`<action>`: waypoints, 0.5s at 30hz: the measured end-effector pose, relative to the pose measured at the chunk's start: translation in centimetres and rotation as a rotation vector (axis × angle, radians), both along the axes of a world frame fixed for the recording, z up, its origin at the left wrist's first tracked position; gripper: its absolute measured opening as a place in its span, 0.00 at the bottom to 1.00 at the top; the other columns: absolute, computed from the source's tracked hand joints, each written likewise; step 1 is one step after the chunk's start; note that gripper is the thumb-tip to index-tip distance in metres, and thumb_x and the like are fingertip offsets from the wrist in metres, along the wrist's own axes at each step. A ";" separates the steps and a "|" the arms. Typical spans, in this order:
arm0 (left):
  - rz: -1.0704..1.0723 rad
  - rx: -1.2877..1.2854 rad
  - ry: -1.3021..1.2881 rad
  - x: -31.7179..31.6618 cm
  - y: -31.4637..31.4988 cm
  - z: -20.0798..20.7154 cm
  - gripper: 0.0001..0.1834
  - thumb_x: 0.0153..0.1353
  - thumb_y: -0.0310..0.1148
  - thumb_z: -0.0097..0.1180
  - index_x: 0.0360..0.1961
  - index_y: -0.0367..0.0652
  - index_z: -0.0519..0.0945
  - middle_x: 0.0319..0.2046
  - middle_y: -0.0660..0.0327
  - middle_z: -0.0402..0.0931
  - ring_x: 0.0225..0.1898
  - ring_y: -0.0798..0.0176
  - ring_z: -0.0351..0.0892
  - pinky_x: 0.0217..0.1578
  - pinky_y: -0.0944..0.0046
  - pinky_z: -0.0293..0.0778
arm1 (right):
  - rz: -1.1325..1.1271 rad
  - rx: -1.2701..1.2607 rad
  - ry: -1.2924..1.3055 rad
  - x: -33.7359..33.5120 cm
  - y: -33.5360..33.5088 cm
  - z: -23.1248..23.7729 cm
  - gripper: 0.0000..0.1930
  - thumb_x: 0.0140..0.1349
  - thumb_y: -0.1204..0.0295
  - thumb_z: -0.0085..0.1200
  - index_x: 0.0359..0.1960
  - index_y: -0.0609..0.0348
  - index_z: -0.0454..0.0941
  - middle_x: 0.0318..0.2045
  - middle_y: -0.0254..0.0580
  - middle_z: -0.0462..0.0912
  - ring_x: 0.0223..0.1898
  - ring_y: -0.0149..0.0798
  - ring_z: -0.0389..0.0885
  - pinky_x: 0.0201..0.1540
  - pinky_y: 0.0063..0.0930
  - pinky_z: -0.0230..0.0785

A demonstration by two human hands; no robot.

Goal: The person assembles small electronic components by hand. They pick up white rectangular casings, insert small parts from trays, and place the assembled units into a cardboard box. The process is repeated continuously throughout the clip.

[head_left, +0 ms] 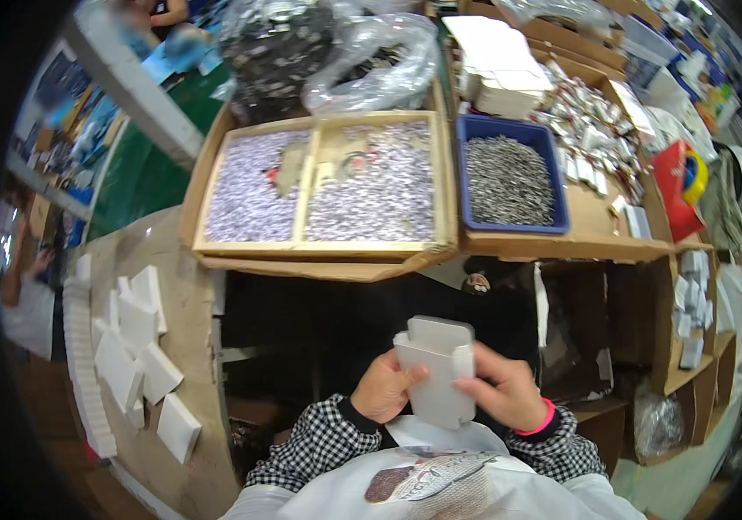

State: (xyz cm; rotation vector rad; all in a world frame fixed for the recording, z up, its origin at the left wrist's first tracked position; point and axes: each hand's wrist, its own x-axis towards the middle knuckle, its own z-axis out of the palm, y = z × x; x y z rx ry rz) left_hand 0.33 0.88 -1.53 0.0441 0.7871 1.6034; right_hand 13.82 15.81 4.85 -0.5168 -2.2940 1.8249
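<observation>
A flat white carton (437,381) is held upright in front of my body, its top flap raised. My left hand (385,385) grips its left side, thumb lying across the front face. On the other side my right hand (502,392) closes on the right edge, with the thumb near the front and the fingers behind. The inside of the carton cannot be seen. Below it a white apron (440,485) covers my lap.
Several white boxes (139,322) lie loosely on the left table, beside a long row of boxes (81,364). Ahead stand a divided wooden tray (305,234) of small pale pieces and a blue bin (516,229) of small metal parts. A tape roll (695,177) sits at right.
</observation>
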 end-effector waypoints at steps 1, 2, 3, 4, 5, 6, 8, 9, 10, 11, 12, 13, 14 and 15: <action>-0.051 -0.041 -0.032 0.1 0.0 0.1 0.29 0.57 0.36 0.62 0.58 0.40 0.67 0.53 0.58 0.71 0.54 0.60 0.71 0.57 0.57 0.66 | -0.026 0.049 -0.047 0.0 -0.4 0.1 0.20 0.60 0.72 0.56 0.54 0.59 0.71 0.34 0.47 0.82 0.34 0.32 0.83 0.38 0.24 0.73; -0.060 0.048 -0.075 0.4 0.3 0.2 0.30 0.57 0.38 0.61 0.59 0.40 0.66 0.54 0.58 0.70 0.56 0.60 0.69 0.58 0.56 0.65 | -0.024 0.095 -0.090 0.0 -0.8 0.2 0.19 0.61 0.72 0.54 0.54 0.59 0.71 0.35 0.48 0.82 0.36 0.32 0.83 0.39 0.24 0.73; -0.048 0.125 -0.117 0.5 0.4 0.4 0.32 0.57 0.39 0.61 0.60 0.40 0.65 0.56 0.58 0.69 0.57 0.59 0.68 0.59 0.56 0.64 | -0.094 0.061 -0.022 -0.3 -0.7 0.0 0.18 0.63 0.72 0.52 0.54 0.58 0.71 0.35 0.49 0.82 0.37 0.32 0.82 0.40 0.23 0.72; -0.039 0.211 -0.157 0.4 0.6 0.7 0.33 0.57 0.41 0.61 0.61 0.40 0.64 0.57 0.58 0.68 0.59 0.59 0.66 0.60 0.55 0.63 | -0.125 -0.044 -0.024 -0.3 -0.5 0.0 0.19 0.64 0.72 0.50 0.56 0.59 0.69 0.40 0.48 0.81 0.41 0.32 0.81 0.43 0.22 0.71; -0.040 0.344 -0.098 0.6 1.0 1.0 0.34 0.64 0.51 0.49 0.63 0.40 0.59 0.61 0.56 0.63 0.62 0.58 0.61 0.62 0.53 0.59 | -0.197 -0.158 0.037 -0.7 -0.5 -0.2 0.19 0.65 0.73 0.50 0.57 0.61 0.67 0.43 0.46 0.80 0.44 0.31 0.79 0.45 0.22 0.70; 0.018 0.271 -0.102 0.6 1.2 1.4 0.34 0.65 0.53 0.43 0.64 0.40 0.59 0.61 0.56 0.62 0.63 0.58 0.61 0.62 0.53 0.58 | -0.266 -0.267 0.112 -1.0 -0.4 -0.5 0.20 0.65 0.74 0.49 0.58 0.62 0.66 0.46 0.45 0.79 0.46 0.31 0.78 0.47 0.22 0.69; 0.140 0.139 -0.142 0.7 1.7 2.0 0.36 0.66 0.58 0.32 0.64 0.40 0.57 0.62 0.55 0.62 0.63 0.57 0.61 0.63 0.52 0.57 | -0.326 -0.317 0.168 -1.5 -0.5 -1.2 0.19 0.67 0.75 0.46 0.58 0.66 0.65 0.50 0.42 0.77 0.49 0.29 0.74 0.51 0.21 0.66; 0.176 0.060 -0.010 0.9 2.0 2.2 0.39 0.66 0.61 0.22 0.64 0.39 0.57 0.62 0.54 0.62 0.63 0.57 0.61 0.63 0.53 0.57 | -0.334 -0.284 0.155 -1.6 -0.6 -1.5 0.18 0.67 0.76 0.45 0.58 0.66 0.65 0.49 0.43 0.77 0.48 0.29 0.74 0.51 0.21 0.66; 0.185 0.037 0.041 1.0 2.2 2.3 0.38 0.67 0.60 0.22 0.64 0.39 0.57 0.61 0.54 0.62 0.63 0.57 0.61 0.63 0.54 0.57 | -0.362 -0.259 0.088 -1.6 -0.8 -1.8 0.18 0.67 0.76 0.44 0.58 0.66 0.65 0.49 0.43 0.77 0.48 0.28 0.74 0.51 0.21 0.65; 0.204 0.030 0.085 1.2 2.3 2.5 0.38 0.67 0.60 0.22 0.64 0.39 0.57 0.61 0.54 0.62 0.63 0.57 0.61 0.62 0.55 0.58 | -0.369 -0.193 0.070 -1.6 -1.1 -2.0 0.17 0.67 0.75 0.44 0.57 0.66 0.67 0.48 0.42 0.78 0.47 0.28 0.74 0.51 0.21 0.66; 0.222 0.020 0.125 1.3 2.2 2.5 0.37 0.68 0.59 0.23 0.64 0.39 0.57 0.61 0.54 0.62 0.62 0.57 0.62 0.62 0.56 0.58 | -0.382 -0.209 0.092 -1.5 -1.5 -2.1 0.17 0.68 0.75 0.44 0.57 0.66 0.67 0.47 0.42 0.78 0.47 0.28 0.75 0.50 0.20 0.66; 0.224 0.017 0.145 1.3 2.2 2.5 0.37 0.68 0.58 0.22 0.63 0.38 0.58 0.61 0.54 0.63 0.62 0.58 0.63 0.61 0.57 0.59 | -0.401 -0.225 0.082 -1.4 -1.8 -2.3 0.17 0.68 0.75 0.44 0.56 0.66 0.68 0.47 0.41 0.79 0.47 0.28 0.75 0.50 0.20 0.66; 0.226 0.016 0.166 1.4 2.1 2.5 0.36 0.68 0.58 0.21 0.63 0.38 0.59 0.60 0.54 0.63 0.61 0.58 0.63 0.60 0.58 0.60 | -0.424 -0.232 0.066 -1.4 -2.1 -2.3 0.16 0.68 0.75 0.44 0.56 0.66 0.68 0.46 0.41 0.79 0.46 0.28 0.75 0.49 0.20 0.67; 0.238 0.017 0.186 1.4 2.1 2.4 0.36 0.69 0.57 0.21 0.62 0.38 0.60 0.60 0.55 0.64 0.60 0.59 0.64 0.60 0.60 0.61 | -0.441 -0.265 0.081 -1.5 -2.4 -2.4 0.17 0.66 0.75 0.46 0.56 0.65 0.69 0.44 0.42 0.80 0.45 0.30 0.77 0.47 0.20 0.68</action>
